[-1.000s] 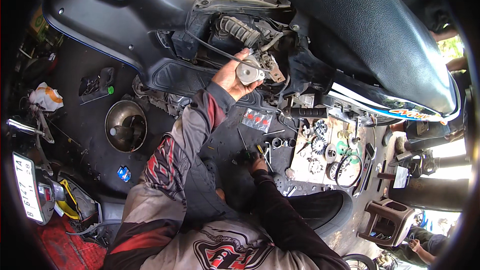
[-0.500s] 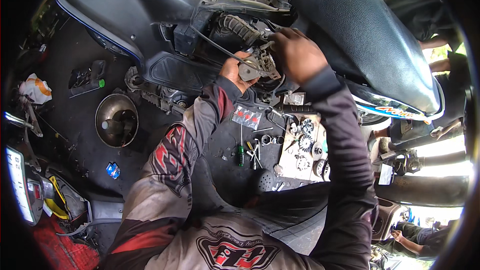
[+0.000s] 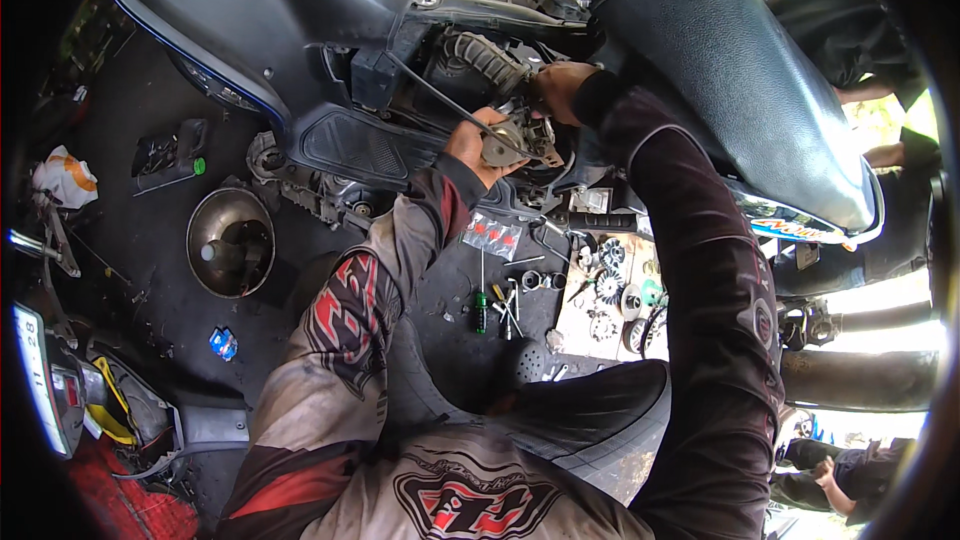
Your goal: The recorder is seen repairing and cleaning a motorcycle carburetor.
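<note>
My left hand [image 3: 468,148] is wrapped round a metal carburetor [image 3: 505,140] with a round silver top, inside the open body of a scooter [image 3: 200,0]; a black cable runs across it. Just above and right, my right hand [image 3: 563,90] reaches in beside the ribbed rubber intake hose [image 3: 482,57], under the edge of the black seat [image 3: 730,80]. Its fingertips are bent and partly hidden against the parts, so what they hold cannot be made out. The grey footboard [image 3: 345,140] lies left of my left hand.
A metal bowl [image 3: 230,215], a green-handled screwdriver [image 3: 481,315], a small parts bag [image 3: 490,235] and a cardboard sheet [image 3: 590,335] of engine parts lie on the dark floor [image 3: 300,360]. A red object [image 3: 130,490] sits lower left. Another person's hand [image 3: 825,470] shows lower right.
My right hand has risen from the floor by the green-handled screwdriver to the scooter's intake area, its arm extended up. My left hand still holds the carburetor, shifted slightly.
</note>
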Demonstrator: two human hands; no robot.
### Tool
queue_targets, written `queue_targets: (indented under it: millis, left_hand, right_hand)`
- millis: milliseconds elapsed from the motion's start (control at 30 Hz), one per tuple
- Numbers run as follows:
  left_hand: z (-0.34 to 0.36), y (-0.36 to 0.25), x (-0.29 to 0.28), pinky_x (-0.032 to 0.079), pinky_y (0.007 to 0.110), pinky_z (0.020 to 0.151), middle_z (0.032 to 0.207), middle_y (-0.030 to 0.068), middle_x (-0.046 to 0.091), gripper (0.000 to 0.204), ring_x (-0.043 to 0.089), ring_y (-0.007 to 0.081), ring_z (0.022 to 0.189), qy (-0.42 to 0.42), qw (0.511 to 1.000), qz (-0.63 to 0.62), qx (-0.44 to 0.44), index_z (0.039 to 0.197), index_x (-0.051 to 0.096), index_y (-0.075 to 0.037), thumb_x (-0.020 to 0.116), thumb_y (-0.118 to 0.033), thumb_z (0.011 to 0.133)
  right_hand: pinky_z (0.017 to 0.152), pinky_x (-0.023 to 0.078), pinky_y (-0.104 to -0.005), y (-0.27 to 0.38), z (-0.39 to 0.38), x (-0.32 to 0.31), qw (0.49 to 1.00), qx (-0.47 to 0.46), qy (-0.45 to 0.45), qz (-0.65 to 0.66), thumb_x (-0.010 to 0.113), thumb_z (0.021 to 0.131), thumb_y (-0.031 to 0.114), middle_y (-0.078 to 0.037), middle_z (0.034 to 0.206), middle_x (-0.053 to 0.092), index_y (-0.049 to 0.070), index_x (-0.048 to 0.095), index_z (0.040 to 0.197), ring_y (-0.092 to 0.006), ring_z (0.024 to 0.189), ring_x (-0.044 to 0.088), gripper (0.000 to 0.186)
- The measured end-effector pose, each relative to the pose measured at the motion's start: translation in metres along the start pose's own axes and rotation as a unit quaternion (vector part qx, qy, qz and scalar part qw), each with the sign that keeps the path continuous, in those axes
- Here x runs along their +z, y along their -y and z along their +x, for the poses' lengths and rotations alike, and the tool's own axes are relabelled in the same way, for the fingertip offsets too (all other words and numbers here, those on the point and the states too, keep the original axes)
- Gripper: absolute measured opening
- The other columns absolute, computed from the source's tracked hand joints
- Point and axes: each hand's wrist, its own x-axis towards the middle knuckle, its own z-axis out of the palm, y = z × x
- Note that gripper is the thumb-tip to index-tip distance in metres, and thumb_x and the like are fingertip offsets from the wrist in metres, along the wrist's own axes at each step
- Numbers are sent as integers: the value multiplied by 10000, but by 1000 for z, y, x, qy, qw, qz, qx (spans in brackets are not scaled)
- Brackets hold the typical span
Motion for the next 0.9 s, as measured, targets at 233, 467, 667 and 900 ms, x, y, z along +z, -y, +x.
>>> queue_targets:
  millis: [233, 467, 667, 900]
  left_hand:
    - [1, -3, -7, 541, 444, 918, 1099, 144, 677, 362, 671, 288, 1010, 15, 1000, 8, 2, 1171, 586, -12, 576, -272, 918]
    - [-2, -12, -3, 553, 472, 872, 1132, 154, 656, 414, 667, 306, 1030, 27, 999, -17, -17, 1203, 566, -48, 626, -372, 954]
    - [0, -7, -1, 547, 455, 825, 1093, 125, 662, 361, 666, 273, 970, 24, 999, -12, -17, 1185, 572, -54, 587, -336, 958]
    - [4, -8, -3, 531, 447, 796, 1069, 120, 669, 366, 663, 276, 937, -6, 1000, 0, -16, 1160, 584, -70, 591, -357, 932]
  right_hand:
    - [860, 527, -474, 3, 8, -4, 999, 13, 29, 21, 678, 897, 423, -211, 980, 702, 24, 686, 1061, -379, 1008, 670, 431]
    - [874, 524, -472, 4, 5, -5, 999, -21, 28, 26, 667, 893, 477, -202, 981, 705, 38, 651, 1137, -392, 1003, 667, 503]
    - [938, 476, -503, 1, 6, 7, 1000, 4, 25, -2, 649, 876, 567, -200, 998, 710, 59, 636, 1172, -384, 1023, 668, 588]
    - [982, 434, -509, 8, 4, -4, 997, 31, 67, 8, 602, 887, 619, -196, 1073, 702, 86, 608, 1248, -364, 1107, 647, 644]
